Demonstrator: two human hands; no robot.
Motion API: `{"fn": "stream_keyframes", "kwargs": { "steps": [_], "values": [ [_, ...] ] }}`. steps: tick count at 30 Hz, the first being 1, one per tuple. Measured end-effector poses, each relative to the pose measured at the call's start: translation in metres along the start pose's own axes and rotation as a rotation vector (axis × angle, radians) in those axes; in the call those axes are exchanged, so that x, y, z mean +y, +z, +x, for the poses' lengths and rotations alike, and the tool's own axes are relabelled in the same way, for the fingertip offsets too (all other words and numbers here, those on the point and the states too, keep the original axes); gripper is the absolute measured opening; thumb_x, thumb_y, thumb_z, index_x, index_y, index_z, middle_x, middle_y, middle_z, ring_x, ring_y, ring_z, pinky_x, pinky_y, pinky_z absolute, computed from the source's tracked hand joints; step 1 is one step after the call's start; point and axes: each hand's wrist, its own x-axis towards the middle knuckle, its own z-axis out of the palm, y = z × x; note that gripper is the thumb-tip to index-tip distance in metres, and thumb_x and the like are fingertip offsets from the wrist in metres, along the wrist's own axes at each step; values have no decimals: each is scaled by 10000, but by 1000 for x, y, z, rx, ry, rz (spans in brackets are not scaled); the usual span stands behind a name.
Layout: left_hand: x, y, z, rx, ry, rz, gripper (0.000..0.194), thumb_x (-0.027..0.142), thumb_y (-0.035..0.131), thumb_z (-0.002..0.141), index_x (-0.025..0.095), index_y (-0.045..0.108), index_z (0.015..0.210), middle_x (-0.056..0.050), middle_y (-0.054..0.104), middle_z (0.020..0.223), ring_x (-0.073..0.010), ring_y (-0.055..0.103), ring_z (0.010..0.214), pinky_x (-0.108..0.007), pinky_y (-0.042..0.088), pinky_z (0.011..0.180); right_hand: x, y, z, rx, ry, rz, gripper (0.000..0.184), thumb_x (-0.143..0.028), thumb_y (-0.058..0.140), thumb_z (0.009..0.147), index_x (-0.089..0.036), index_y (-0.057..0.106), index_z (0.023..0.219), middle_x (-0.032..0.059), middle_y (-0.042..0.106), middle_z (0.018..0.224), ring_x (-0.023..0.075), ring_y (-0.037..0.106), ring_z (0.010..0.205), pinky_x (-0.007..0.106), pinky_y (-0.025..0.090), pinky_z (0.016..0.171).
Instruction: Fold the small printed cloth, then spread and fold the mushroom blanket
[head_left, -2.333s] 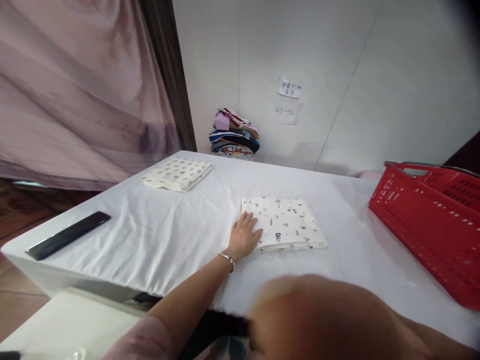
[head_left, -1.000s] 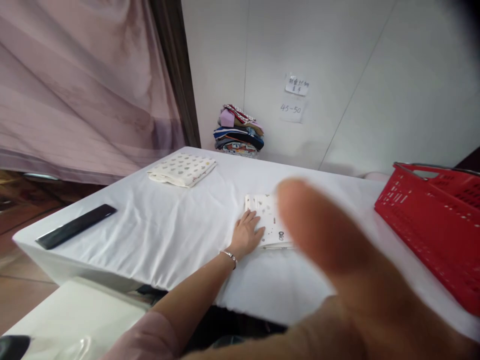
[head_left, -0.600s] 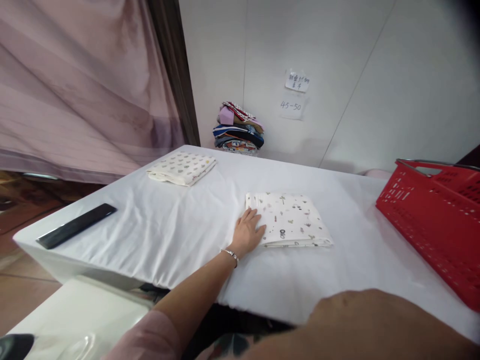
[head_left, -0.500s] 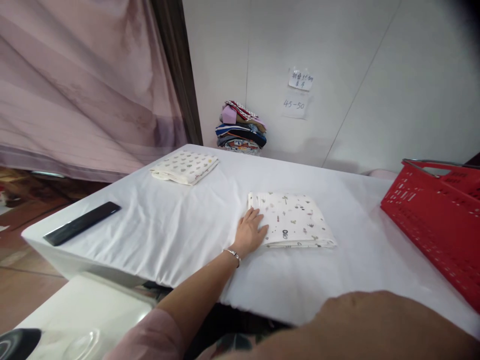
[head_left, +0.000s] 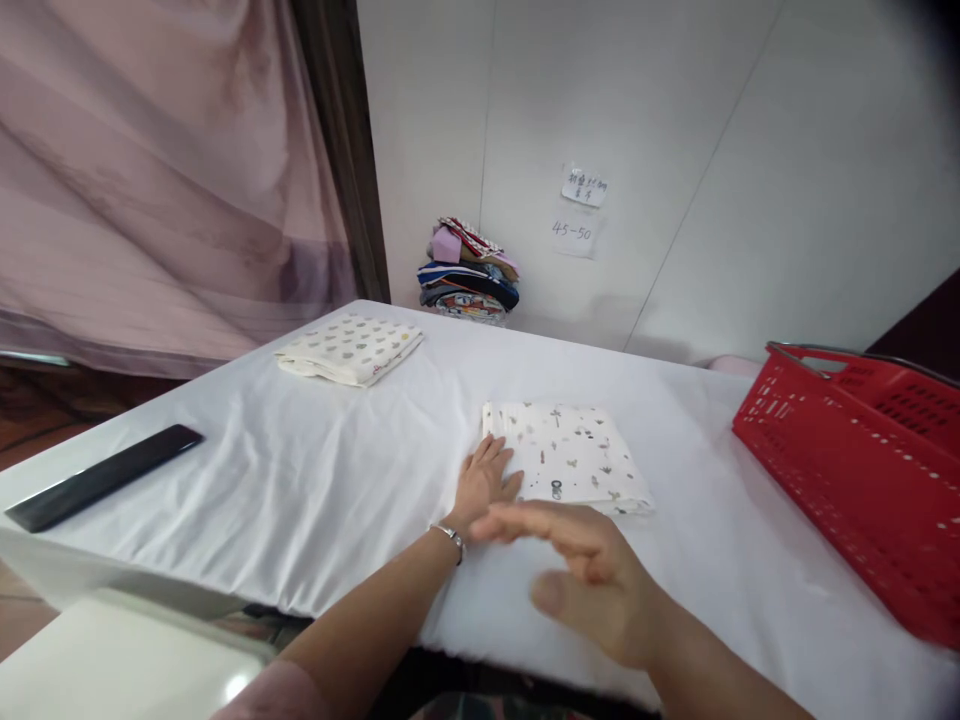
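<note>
A folded white cloth with small printed figures (head_left: 574, 455) lies flat near the middle of the table. My left hand (head_left: 484, 482), with a bracelet at the wrist, rests with spread fingers on the cloth's left edge. Nearer the camera, my right hand (head_left: 592, 580) is raised above the table, its thumb apart from its bent fingers, holding nothing. It covers part of the cloth's near edge. A second folded cloth, cream with a grey pattern (head_left: 352, 348), lies at the table's far left.
A white cloth covers the table (head_left: 360, 480). At the right stands a red perforated basket (head_left: 847, 480); a long black flat object (head_left: 105, 478) lies at the left. Behind the table rises a stack of folded fabrics (head_left: 469, 275), with paper signs (head_left: 576, 232) on the wall.
My right hand has come into view at the front, raised over the table, where before only the arm showed. My left hand stays on the cloth. The view has shifted slightly.
</note>
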Motion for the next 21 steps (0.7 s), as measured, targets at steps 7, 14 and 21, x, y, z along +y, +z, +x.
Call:
{"fn": "stream_keyframes", "kwargs": {
  "steps": [7, 14, 21],
  "values": [
    [-1, 1, 1, 74, -67, -21, 449, 363, 463, 834, 131, 482, 1218, -135, 327, 1425, -258, 252, 1330, -420, 285, 1067, 118, -80, -35, 510, 351, -641, 382, -409, 489, 812, -232, 606, 1129, 64, 533, 1262, 258, 445, 1197, 415, 432, 937],
    [4, -14, -1, 38, -279, -67, 603, 362, 455, 806, 103, 306, 1330, -163, 475, 1275, -276, 471, 1162, -379, 414, 938, 181, -140, -53, 626, 843, -572, 607, -465, 427, 805, -91, 475, 1280, 137, 566, 1209, 245, 546, 1080, 339, 404, 938],
    [-1, -23, 14, -84, -309, -58, 648, 247, 542, 756, 141, 294, 1346, -156, 531, 1188, -238, 543, 1061, -311, 429, 863, 181, -112, -38, 575, 875, -747, 542, -349, 441, 810, -116, 459, 1299, 132, 515, 1276, 251, 473, 1175, 337, 365, 973]
  ]
}}
